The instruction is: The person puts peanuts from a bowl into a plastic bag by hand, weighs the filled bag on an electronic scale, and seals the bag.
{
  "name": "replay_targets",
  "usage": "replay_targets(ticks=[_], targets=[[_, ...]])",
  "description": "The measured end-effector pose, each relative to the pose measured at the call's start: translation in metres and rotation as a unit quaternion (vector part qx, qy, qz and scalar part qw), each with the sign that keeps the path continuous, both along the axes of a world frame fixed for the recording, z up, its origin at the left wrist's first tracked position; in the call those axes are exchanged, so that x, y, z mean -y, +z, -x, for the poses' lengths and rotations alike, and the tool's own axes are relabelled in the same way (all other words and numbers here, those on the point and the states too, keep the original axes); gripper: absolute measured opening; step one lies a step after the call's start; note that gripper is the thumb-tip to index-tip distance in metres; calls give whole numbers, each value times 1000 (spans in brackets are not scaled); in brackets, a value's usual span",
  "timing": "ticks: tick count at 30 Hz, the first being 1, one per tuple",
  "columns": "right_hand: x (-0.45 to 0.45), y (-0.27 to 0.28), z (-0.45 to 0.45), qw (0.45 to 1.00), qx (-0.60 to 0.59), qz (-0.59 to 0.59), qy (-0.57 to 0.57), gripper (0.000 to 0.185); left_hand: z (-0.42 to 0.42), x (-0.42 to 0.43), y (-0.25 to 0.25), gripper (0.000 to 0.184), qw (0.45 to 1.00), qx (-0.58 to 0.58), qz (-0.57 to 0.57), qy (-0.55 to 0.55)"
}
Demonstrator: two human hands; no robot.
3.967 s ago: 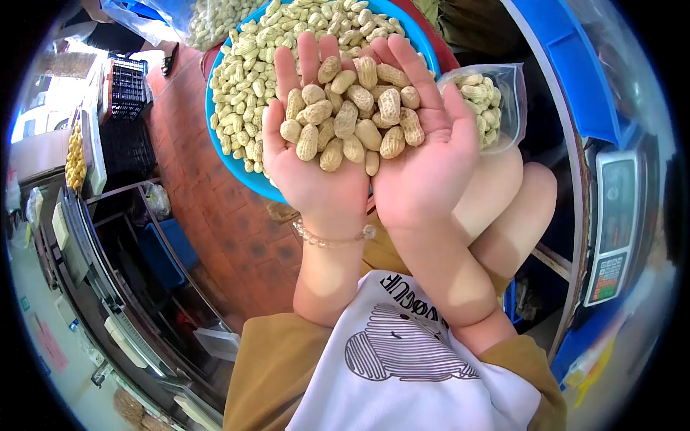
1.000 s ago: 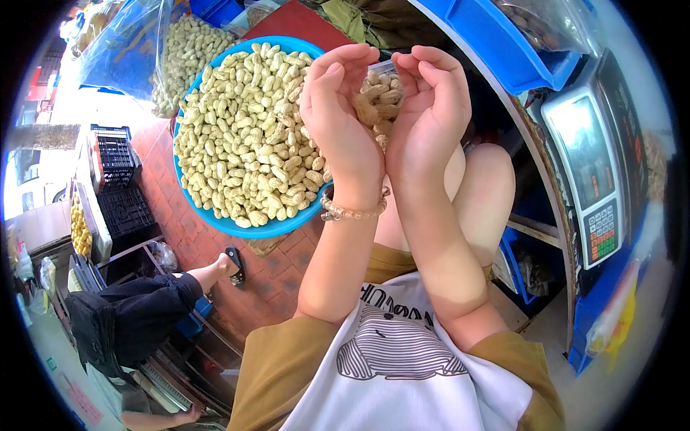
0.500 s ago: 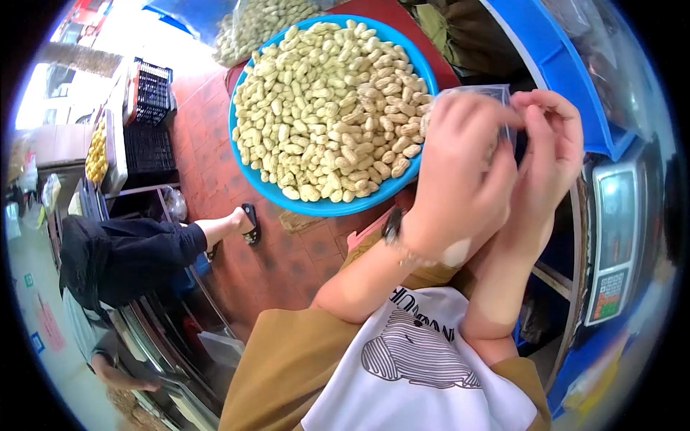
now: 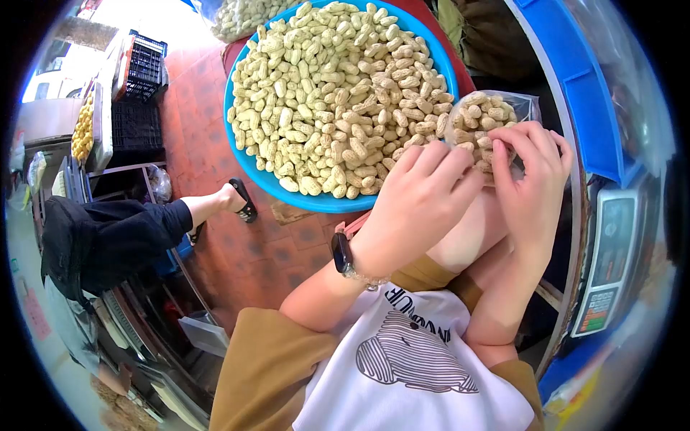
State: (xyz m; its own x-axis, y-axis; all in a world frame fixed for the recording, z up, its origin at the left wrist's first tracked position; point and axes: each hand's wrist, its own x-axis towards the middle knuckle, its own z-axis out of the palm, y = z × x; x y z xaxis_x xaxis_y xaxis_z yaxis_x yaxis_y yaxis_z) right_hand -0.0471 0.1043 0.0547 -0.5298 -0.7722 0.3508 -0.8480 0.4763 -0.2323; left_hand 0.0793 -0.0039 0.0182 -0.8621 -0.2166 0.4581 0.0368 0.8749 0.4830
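Observation:
A clear plastic bag (image 4: 530, 108) filled with unshelled peanuts (image 4: 481, 115) sits in front of me, at the right rim of a round blue basin (image 4: 253, 171). Heaped in the basin are many more peanuts (image 4: 323, 100). My left hand (image 4: 424, 201), with a dark watch on its wrist, is closed at the near left side of the bag; its fingertips are partly hidden. From the right, my right hand (image 4: 535, 176) pinches at the bag's near side, thumb and forefinger close together beside the peanuts. Exactly what lies between the fingertips is hard to see.
To the right are a blue bin (image 4: 593, 115) and a digital scale (image 4: 605, 251) with a keypad. Another bag of peanuts (image 4: 248, 18) stands behind the basin. At left, a person in dark trousers (image 4: 129, 230) stands by shelves, below black crates (image 4: 136, 129).
My left hand has moved down and left, away from over the bag, uncovering the peanuts in it. My right hand has lowered slightly. The view has shifted a little.

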Motion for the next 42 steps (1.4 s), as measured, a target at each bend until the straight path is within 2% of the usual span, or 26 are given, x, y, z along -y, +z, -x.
replay_targets(ticks=[9, 12, 16, 19, 21, 23, 25, 28, 31, 34, 38, 42], targets=[[0, 6, 3, 990, 76, -56, 102, 10, 4, -6, -18, 16, 995, -82, -60, -6], [7, 9, 6, 995, 23, -61, 70, 11, 5, -5, -21, 17, 993, -92, -75, -7], [9, 12, 8, 990, 87, -80, 73, 13, 6, -5, -19, 19, 987, -120, -107, -9], [8, 13, 5, 991, 64, -64, 99, 14, 1, 3, -19, 20, 976, -162, -144, -21], [7, 14, 1, 997, 39, -5, 74, 14, -11, 21, -21, 19, 972, -147, -163, 84], [5, 14, -5, 997, 33, 50, 51, 15, -21, 55, -22, 16, 966, -65, -103, 230], [3, 12, -15, 993, 46, 101, 34, 16, -30, 84, -31, 13, 952, 23, -10, 304], [9, 14, -32, 983, 47, 147, 96, 22, -36, 102, -40, 11, 949, 118, 29, 291], [16, 4, -45, 970, 56, 176, 157, 24, -32, 105, -43, 17, 944, 148, -9, 295], [20, -22, -60, 956, 101, 188, 203, 27, -29, 103, -42, 24, 942, 141, 16, 305], [31, -57, -75, 946, 130, 168, 243, 30, -24, 102, -48, 24, 937, 124, -4, 327], [38, -58, -83, 946, 131, 156, 252, 30, -25, 103, -51, 20, 943, 95, -37, 316]])
